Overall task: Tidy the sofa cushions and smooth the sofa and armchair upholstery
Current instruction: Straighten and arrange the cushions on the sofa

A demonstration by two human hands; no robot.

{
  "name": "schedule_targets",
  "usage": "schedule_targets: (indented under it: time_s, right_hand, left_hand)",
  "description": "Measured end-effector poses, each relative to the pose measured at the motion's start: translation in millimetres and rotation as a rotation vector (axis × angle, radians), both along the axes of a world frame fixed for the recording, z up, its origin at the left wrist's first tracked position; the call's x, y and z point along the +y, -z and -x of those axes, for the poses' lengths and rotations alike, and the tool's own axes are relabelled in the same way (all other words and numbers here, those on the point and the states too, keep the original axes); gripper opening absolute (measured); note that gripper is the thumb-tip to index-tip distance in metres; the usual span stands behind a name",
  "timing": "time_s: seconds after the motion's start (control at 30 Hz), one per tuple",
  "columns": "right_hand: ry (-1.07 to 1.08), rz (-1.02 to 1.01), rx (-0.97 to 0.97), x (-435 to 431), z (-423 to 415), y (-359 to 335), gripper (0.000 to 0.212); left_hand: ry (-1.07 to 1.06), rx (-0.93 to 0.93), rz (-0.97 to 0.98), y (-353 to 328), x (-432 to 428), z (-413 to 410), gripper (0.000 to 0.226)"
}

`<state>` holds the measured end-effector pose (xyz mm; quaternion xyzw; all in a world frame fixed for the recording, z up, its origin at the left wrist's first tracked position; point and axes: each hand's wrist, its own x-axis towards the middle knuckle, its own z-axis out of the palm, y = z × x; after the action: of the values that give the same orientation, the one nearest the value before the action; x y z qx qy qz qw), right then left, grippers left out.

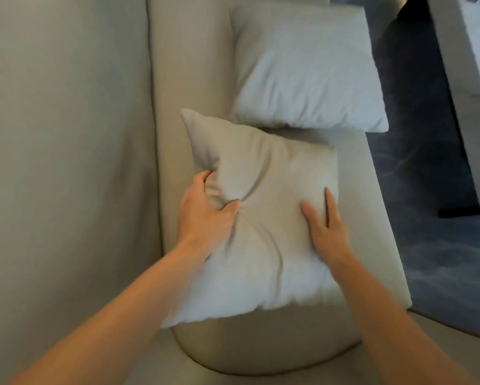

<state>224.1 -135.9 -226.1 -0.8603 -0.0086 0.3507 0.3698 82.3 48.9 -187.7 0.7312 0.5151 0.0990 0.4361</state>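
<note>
Left hand point(205, 209) is pinching the near cushion point(261, 218) at its left edge.
Right hand point(326, 232) is lying flat and open on its right side; cushion's long axis is running away toward the pale cushion point(305, 76).

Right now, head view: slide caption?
Left hand grips beige cushion, right hand flat on it; pale cushion behind.

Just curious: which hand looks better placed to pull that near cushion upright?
Probably the left hand: it already pinches a fold of the beige cushion, while the right hand only lies flat on it.
</note>
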Motion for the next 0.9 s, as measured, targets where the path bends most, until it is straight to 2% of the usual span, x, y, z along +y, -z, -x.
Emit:
schedule_targets:
  time_s: [0.13,0.27,0.43,0.5,0.57,0.6,0.67,0.73,0.77,0.83,0.9]
  right_hand:
    - [0.003,-0.181,0.180,33.1,49.7,-17.5,0.074]
    - [-0.090,-0.282,0.348,76.3,89.5,-28.0,0.066]
    - [-0.211,-0.285,0.417,103.4,115.2,2.0,0.060]
    - [-0.161,-0.312,0.420,109.6,122.3,13.2,0.058]
    - [-0.131,-0.339,0.377,110.7,129.6,21.4,0.057]
    - [-0.160,-0.329,0.390,111.2,127.3,22.4,0.056]
    - [-0.249,-0.232,0.490,106.6,110.3,17.2,0.049]
    - [-0.253,-0.207,0.598,100.7,72.9,8.5,0.029]
    - [-0.248,-0.189,0.563,101.8,43.3,0.7,0.020]
    - [-0.208,-0.102,0.229,111.0,-28.3,-13.4,0.015]
    - [-0.119,-0.029,-0.197,128.8,-103.2,-20.5,0.038]
  left_hand:
    - [0.082,0.161,-0.176,-89.3,29.5,34.8,0.074]
    - [0.033,0.259,-0.248,-141.6,44.6,68.2,0.071]
    - [0.116,0.384,-0.231,-145.8,41.1,87.1,0.090]
    - [0.179,0.465,-0.379,-138.7,43.1,86.9,0.103]
    - [0.312,0.376,-0.621,-134.5,46.6,67.5,0.104]
    - [0.399,0.313,-0.644,-132.7,48.4,49.4,0.097]
    - [0.501,0.209,-0.469,-121.7,51.9,3.4,0.076]
    - [0.488,0.206,-0.216,-101.9,67.5,-54.9,0.064]
    - [0.468,0.235,-0.099,-90.4,79.8,-85.4,0.063]
    - [0.402,0.315,0.038,-60.2,104.8,-135.5,0.062]
    - [0.317,0.355,0.023,-28.1,128.1,-168.3,0.072]
